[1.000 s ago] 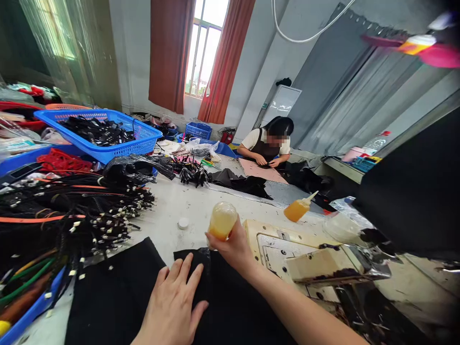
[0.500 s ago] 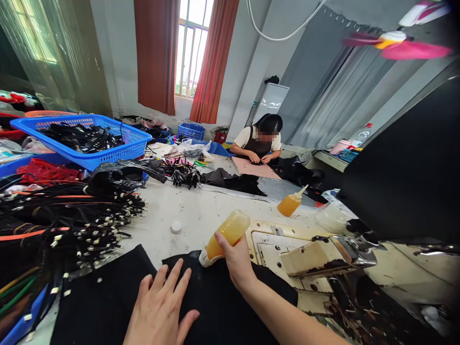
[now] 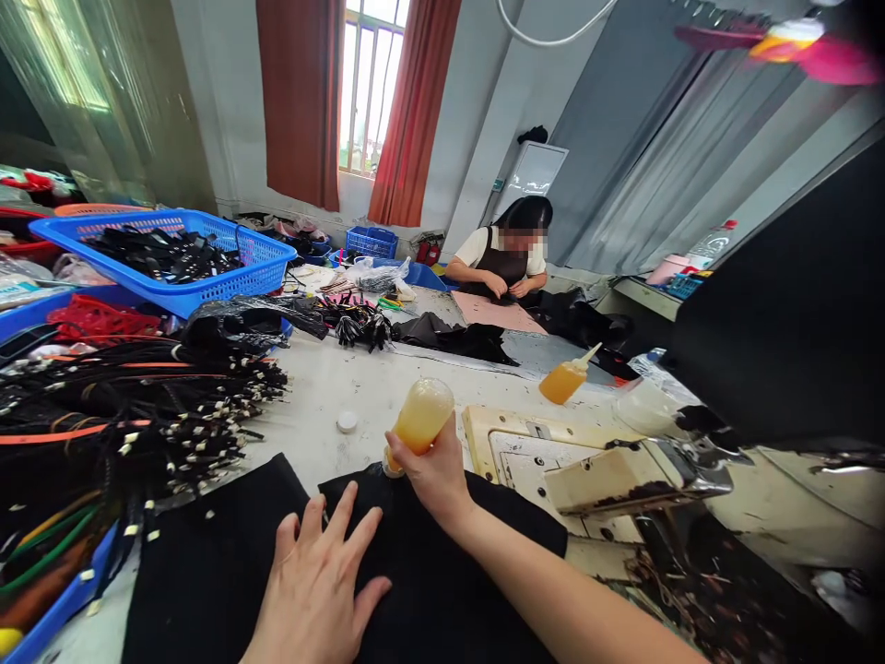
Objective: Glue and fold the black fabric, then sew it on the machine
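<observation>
My right hand (image 3: 437, 475) is wrapped round a clear glue bottle (image 3: 423, 410) holding yellow liquid. The bottle is tipped neck down, its mouth against the far edge of a black fabric piece (image 3: 442, 581). Fingers spread, my left hand (image 3: 322, 567) lies flat on the same fabric, to the left of the bottle. Another black piece (image 3: 214, 553) lies further left on the table. A white cap (image 3: 347, 421) rests on the white tabletop beyond the fabric.
A second bottle (image 3: 563, 380) with a pointed nozzle stands behind the sewing machine (image 3: 622, 475) at right. Bundled black cords (image 3: 159, 406) and a blue basket (image 3: 235, 286) crowd the left. Across the table a co-worker (image 3: 508, 258) handles something dark.
The bottle has swung more upright, and its mouth has shifted toward the fabric's far edge. My left hand remains spread on the fabric. The camera view has shifted slightly.
</observation>
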`<control>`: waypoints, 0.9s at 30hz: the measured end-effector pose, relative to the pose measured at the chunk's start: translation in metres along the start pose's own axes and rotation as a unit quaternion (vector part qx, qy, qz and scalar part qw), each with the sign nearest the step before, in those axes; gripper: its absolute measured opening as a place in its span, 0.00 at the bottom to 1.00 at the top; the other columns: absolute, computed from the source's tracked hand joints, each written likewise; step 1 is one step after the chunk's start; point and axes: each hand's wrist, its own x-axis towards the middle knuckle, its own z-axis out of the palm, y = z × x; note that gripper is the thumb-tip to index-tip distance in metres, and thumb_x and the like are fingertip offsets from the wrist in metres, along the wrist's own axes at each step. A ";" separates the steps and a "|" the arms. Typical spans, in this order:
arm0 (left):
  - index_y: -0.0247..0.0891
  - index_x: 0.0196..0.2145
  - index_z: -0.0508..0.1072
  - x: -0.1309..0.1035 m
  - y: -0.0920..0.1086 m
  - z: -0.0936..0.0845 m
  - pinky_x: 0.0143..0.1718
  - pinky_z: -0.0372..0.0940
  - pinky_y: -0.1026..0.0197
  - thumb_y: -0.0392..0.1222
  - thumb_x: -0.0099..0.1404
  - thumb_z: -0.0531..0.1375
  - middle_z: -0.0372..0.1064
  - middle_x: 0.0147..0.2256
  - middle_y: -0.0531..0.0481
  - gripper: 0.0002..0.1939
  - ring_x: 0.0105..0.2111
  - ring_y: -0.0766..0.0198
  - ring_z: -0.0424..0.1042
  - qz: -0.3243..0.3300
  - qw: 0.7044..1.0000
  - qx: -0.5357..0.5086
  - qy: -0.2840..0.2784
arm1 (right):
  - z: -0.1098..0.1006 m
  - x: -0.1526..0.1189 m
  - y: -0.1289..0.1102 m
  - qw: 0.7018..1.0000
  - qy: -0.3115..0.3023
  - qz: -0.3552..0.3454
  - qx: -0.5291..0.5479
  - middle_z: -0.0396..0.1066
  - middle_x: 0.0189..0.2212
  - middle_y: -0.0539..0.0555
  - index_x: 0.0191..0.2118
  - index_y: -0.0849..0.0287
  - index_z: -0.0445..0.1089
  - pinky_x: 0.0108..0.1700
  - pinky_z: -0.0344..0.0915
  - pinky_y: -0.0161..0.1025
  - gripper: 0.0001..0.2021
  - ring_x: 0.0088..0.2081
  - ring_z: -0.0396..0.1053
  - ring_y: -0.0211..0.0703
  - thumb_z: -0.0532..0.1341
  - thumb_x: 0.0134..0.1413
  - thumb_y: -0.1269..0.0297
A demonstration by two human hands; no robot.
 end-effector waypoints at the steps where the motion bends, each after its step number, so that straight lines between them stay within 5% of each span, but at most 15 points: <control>1: 0.50 0.58 0.67 0.000 0.000 -0.001 0.52 0.57 0.32 0.45 0.61 0.57 0.58 0.63 0.47 0.27 0.58 0.35 0.62 0.002 1.000 -0.005 -0.008 | 0.001 0.002 -0.001 1.000 0.002 -0.005 -0.010 0.68 0.29 0.49 0.42 0.56 0.57 0.32 0.67 0.40 0.24 0.30 0.69 0.44 0.69 0.44 0.55; 10: 0.47 0.56 0.70 0.000 -0.001 -0.001 0.53 0.55 0.33 0.45 0.60 0.57 0.58 0.64 0.47 0.25 0.58 0.35 0.60 -0.008 1.000 -0.009 -0.022 | -0.008 0.010 -0.012 0.998 0.025 -0.014 0.060 0.70 0.31 0.48 0.41 0.56 0.59 0.33 0.69 0.39 0.23 0.31 0.70 0.42 0.69 0.44 0.54; 27: 0.44 0.52 0.73 -0.004 0.002 -0.003 0.48 0.59 0.36 0.41 0.59 0.58 0.64 0.60 0.44 0.22 0.53 0.35 0.66 0.021 0.997 0.041 0.067 | 0.002 0.005 0.005 0.992 0.025 0.039 0.117 0.68 0.31 0.48 0.41 0.56 0.59 0.35 0.68 0.39 0.23 0.31 0.68 0.41 0.69 0.45 0.55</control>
